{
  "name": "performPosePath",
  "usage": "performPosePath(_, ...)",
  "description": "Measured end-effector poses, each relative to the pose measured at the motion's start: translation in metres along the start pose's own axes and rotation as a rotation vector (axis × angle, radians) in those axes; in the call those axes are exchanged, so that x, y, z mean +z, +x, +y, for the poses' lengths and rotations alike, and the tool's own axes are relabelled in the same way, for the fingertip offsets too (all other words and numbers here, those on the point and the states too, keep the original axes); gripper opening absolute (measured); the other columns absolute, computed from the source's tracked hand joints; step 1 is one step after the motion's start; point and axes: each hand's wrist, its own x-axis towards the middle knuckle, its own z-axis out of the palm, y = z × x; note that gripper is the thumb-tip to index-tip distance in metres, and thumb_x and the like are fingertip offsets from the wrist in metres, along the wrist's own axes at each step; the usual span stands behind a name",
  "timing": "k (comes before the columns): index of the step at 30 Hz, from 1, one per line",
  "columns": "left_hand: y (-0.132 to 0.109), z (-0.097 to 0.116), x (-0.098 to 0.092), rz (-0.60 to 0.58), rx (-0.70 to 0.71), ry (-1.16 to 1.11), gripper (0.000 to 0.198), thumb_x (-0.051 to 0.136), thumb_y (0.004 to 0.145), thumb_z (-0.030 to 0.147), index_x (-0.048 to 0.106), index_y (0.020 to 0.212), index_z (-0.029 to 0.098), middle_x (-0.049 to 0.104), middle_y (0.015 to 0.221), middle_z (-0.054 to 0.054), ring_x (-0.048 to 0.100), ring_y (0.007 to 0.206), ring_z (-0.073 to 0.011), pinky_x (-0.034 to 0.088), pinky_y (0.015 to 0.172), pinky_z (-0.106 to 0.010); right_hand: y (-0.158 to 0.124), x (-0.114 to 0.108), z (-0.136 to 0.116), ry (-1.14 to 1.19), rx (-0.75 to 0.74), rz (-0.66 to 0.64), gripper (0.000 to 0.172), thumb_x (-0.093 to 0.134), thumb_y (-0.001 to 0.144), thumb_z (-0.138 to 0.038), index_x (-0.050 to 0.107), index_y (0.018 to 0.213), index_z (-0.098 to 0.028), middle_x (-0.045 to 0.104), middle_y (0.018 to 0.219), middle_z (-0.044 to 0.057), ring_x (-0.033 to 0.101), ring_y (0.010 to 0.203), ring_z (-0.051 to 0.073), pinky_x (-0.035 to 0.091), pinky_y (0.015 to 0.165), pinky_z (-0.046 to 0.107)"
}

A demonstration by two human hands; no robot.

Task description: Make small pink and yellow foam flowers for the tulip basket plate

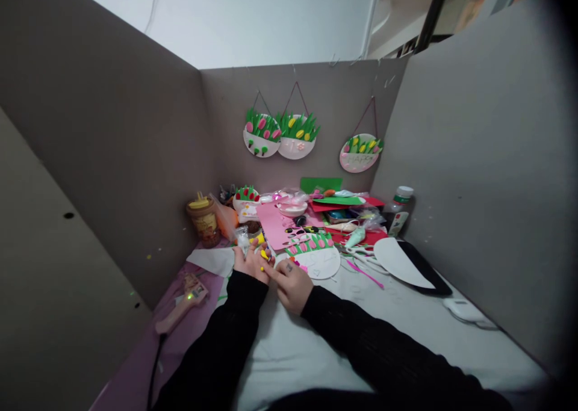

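Observation:
My left hand (251, 263) lies palm up near the middle of the table, with small yellow pieces (264, 255) on its palm and fingers. From the right, my right hand (292, 286) reaches over with its index finger extended to a small yellow ball (262, 269) on the left palm; its other fingers are curled. Just beyond the hands rests a white oval plate (321, 263) decorated with pink tulips and green leaves. A few small pink and orange pieces lie between the right hand and the plate.
A pink glue gun (183, 309) with a lit green light lies left. Behind stand a brown cup (205, 219) and pink paper (272, 221). Scissors (368, 257), a black board (427, 269) and a bottle (400, 209) are right. Decorated plates (297, 148) hang on the partition.

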Motion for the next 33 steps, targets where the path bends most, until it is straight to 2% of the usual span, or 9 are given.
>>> performPosePath(3, 0.0017, 0.0007, -0.0008, 0.020, -0.039, 0.022, 0.059, 0.012, 0.079, 0.065, 0.047, 0.089, 0.020, 0.053, 0.080, -0.007, 0.052, 0.059, -0.0166, 0.046, 0.053, -0.034, 0.0002, -0.0004, 0.0001, 0.029, -0.053, -0.002, 0.069, 0.048, 0.066, -0.010, 0.038, 0.132, -0.027, 0.045, 0.089, 0.006, 0.040, 0.081, 0.020, 0.041, 0.069, 0.033)
performPosePath(8, 0.0057, 0.0005, -0.0032, 0.075, -0.032, 0.039, 0.058, 0.013, 0.080, 0.065, 0.047, 0.088, 0.018, 0.053, 0.078, -0.008, 0.051, 0.056, -0.0167, 0.045, 0.050, -0.033, 0.0012, -0.0001, 0.0016, 0.043, -0.003, 0.003, 0.074, 0.046, 0.066, -0.007, 0.031, 0.136, -0.021, 0.046, 0.090, 0.007, 0.041, 0.084, 0.021, 0.042, 0.072, 0.035)
performPosePath(12, 0.0077, 0.0015, -0.0040, 0.132, -0.042, 0.044, 0.058, 0.010, 0.080, 0.064, 0.046, 0.087, 0.019, 0.052, 0.076, -0.006, 0.050, 0.054, -0.0153, 0.045, 0.049, -0.032, 0.0000, 0.0016, 0.0019, 0.044, -0.056, -0.020, 0.071, 0.048, 0.066, -0.009, 0.036, 0.133, -0.027, 0.047, 0.091, 0.007, 0.042, 0.084, 0.021, 0.041, 0.071, 0.034)
performPosePath(16, 0.0076, 0.0009, -0.0016, 0.202, -0.094, 0.078, 0.057, 0.009, 0.081, 0.063, 0.045, 0.086, 0.018, 0.051, 0.075, -0.006, 0.049, 0.053, -0.0154, 0.044, 0.048, -0.032, 0.0022, 0.0013, 0.0007, 0.004, 0.005, -0.062, 0.072, 0.049, 0.068, -0.009, 0.032, 0.136, -0.026, 0.048, 0.094, 0.008, 0.041, 0.086, 0.021, 0.041, 0.072, 0.035)
performPosePath(22, 0.0020, 0.0014, 0.0022, 0.170, -0.056, 0.007, 0.059, 0.010, 0.079, 0.065, 0.045, 0.083, 0.017, 0.050, 0.074, -0.007, 0.050, 0.055, -0.0168, 0.045, 0.051, -0.034, 0.0031, -0.0009, 0.0031, -0.058, 0.052, -0.054, 0.070, 0.048, 0.068, -0.008, 0.035, 0.134, -0.025, 0.047, 0.094, 0.008, 0.040, 0.088, 0.022, 0.041, 0.074, 0.035)
performPosePath(28, 0.0023, 0.0022, 0.0029, 0.165, -0.043, -0.041, 0.060, 0.011, 0.080, 0.064, 0.048, 0.081, 0.017, 0.051, 0.071, -0.008, 0.049, 0.055, -0.0173, 0.045, 0.050, -0.034, 0.0014, -0.0008, 0.0048, 0.000, 0.047, -0.001, 0.070, 0.047, 0.067, -0.007, 0.035, 0.134, -0.021, 0.048, 0.092, 0.008, 0.041, 0.085, 0.021, 0.042, 0.073, 0.035)
performPosePath(33, 0.0049, 0.0019, 0.0007, 0.155, -0.039, -0.018, 0.061, 0.011, 0.080, 0.064, 0.049, 0.082, 0.016, 0.052, 0.072, -0.009, 0.050, 0.055, -0.0181, 0.045, 0.048, -0.036, 0.0010, -0.0003, 0.0034, 0.054, 0.031, -0.015, 0.074, 0.047, 0.065, -0.006, 0.033, 0.135, -0.024, 0.047, 0.093, 0.007, 0.042, 0.088, 0.021, 0.041, 0.077, 0.036)
